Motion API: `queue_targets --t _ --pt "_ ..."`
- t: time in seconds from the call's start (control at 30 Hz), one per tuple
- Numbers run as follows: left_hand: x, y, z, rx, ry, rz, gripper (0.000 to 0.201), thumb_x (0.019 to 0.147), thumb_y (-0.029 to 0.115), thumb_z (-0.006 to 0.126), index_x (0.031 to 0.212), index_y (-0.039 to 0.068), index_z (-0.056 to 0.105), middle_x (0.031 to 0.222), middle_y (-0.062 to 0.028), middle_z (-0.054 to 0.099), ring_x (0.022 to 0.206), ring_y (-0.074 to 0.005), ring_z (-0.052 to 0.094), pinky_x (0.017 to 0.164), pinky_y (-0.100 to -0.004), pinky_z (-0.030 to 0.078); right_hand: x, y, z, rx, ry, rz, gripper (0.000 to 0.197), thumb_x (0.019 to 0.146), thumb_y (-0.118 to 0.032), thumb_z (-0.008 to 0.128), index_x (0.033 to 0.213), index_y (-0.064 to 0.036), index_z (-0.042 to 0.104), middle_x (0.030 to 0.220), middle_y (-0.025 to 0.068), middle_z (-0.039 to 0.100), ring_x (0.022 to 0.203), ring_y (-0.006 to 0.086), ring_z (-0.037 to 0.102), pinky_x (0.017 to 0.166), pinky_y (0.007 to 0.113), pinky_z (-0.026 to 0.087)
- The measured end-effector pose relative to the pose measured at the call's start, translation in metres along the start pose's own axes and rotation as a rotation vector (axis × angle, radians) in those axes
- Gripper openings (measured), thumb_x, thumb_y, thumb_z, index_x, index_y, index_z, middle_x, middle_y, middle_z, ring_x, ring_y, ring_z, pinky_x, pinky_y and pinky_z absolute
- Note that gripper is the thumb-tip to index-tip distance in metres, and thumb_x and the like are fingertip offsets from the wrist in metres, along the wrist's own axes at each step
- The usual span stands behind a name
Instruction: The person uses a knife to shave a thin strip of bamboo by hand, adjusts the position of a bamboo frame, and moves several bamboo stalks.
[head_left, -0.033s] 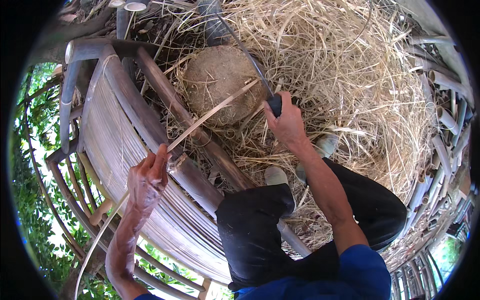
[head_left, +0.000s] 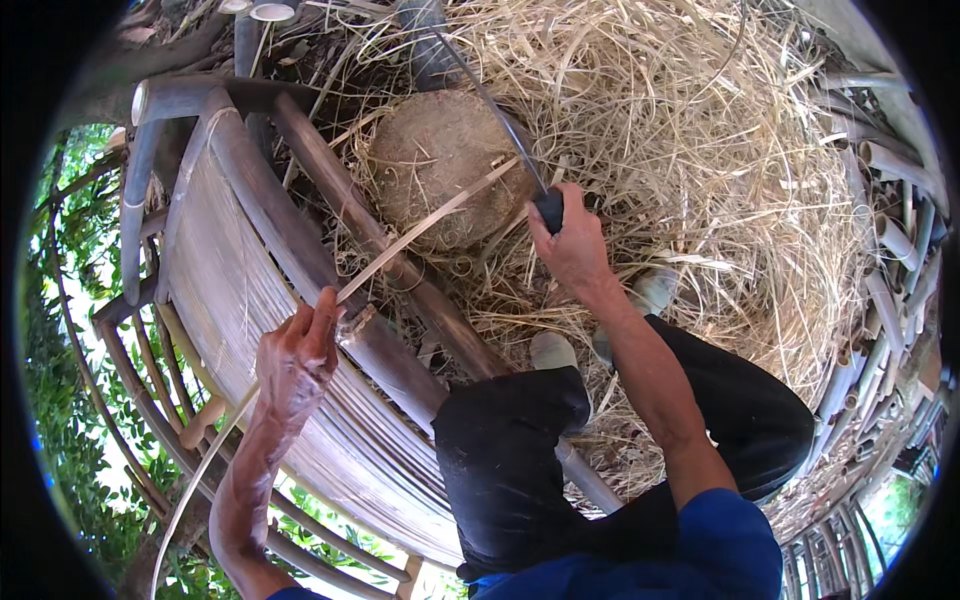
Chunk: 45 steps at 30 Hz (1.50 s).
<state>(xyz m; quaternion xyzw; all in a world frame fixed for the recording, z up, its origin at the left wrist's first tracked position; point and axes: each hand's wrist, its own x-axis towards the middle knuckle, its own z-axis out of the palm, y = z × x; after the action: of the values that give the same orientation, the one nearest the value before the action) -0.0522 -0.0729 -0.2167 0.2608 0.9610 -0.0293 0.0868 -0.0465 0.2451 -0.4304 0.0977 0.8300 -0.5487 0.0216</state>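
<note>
The left hand [head_left: 300,345] pinches a pale strip [head_left: 430,220] — tail cut off from view, tip near the stump's [head_left: 430,150] right edge — while the right hand [head_left: 572,240] grips a knife [head_left: 500,115], handle partly covered. Whether they touch is unclear.

Pale straw-like shavings [head_left: 730,170] thick underfoot here. Slatted bamboo bench [head_left: 215,270] on the left, cut bamboo poles [head_left: 885,300] piled right. Daylight coming through green foliage [head_left: 75,420] past the bench.
</note>
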Motion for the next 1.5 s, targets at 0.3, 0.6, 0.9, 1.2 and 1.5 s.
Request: queue_targets --t 0.3,0.6,0.9,1.2,1.5 --pt "-0.006 -0.003 0.002 0.028 -0.032 0.005 0.031 0.093 0.011 0.073 0.124 0.007 0.066 0.074 -0.0088 0.065 0.057 -0.0228 0.069 0.045 -0.0380 0.054 -0.003 -0.019 -0.002 0.029 0.011 -0.021 0.042 0.094 -0.020 0.075 0.120 0.0006 0.048 0.073 0.0198 0.066 0.062 0.0372 0.071 0.053 0.044 0.055" --pt "0.008 0.002 0.002 -0.008 -0.025 0.010 0.027 0.097 0.014 0.070 0.122 0.006 0.067 0.070 -0.0082 0.064 0.050 -0.0205 0.065 0.040 -0.0371 0.050 0.003 0.012 0.011 -0.062 -0.048 0.128 0.049 0.094 -0.027 0.074 0.121 0.0023 0.047 0.079 0.0274 0.068 0.065 0.0427 0.070 0.056 0.050 0.054" --pt "-0.001 -0.004 0.007 -0.001 0.021 0.009 0.019 0.102 0.019 0.066 0.114 0.005 0.070 0.068 -0.0053 0.064 0.044 -0.0148 0.060 0.034 -0.0333 0.045 -0.023 -0.039 -0.014 0.413 0.371 -0.185 0.043 0.094 -0.021 0.074 0.121 0.0018 0.048 0.086 0.0293 0.069 0.074 0.0399 0.074 0.060 0.044 0.058" --pt "0.001 -0.001 0.001 -0.070 0.054 0.007 0.018 0.105 0.023 0.062 0.107 0.006 0.068 0.062 -0.0054 0.061 0.038 -0.0117 0.048 0.031 -0.0321 0.034 -0.017 -0.014 -0.006 -0.009 -0.082 0.103 0.038 0.096 -0.023 0.071 0.119 -0.0010 0.050 0.083 0.0273 0.068 0.072 0.0462 0.069 0.058 0.051 0.052" --pt "-0.008 0.017 -0.042 0.018 0.002 -0.082 0.022 0.102 0.021 0.062 0.121 0.010 0.068 0.065 -0.0066 0.057 0.046 -0.0184 0.059 0.039 -0.0381 0.038 -0.032 0.004 0.005 -0.306 -0.140 -0.042 0.038 0.095 -0.023 0.070 0.117 -0.0035 0.046 0.086 0.0279 0.068 0.075 0.0491 0.068 0.062 0.056 0.054"
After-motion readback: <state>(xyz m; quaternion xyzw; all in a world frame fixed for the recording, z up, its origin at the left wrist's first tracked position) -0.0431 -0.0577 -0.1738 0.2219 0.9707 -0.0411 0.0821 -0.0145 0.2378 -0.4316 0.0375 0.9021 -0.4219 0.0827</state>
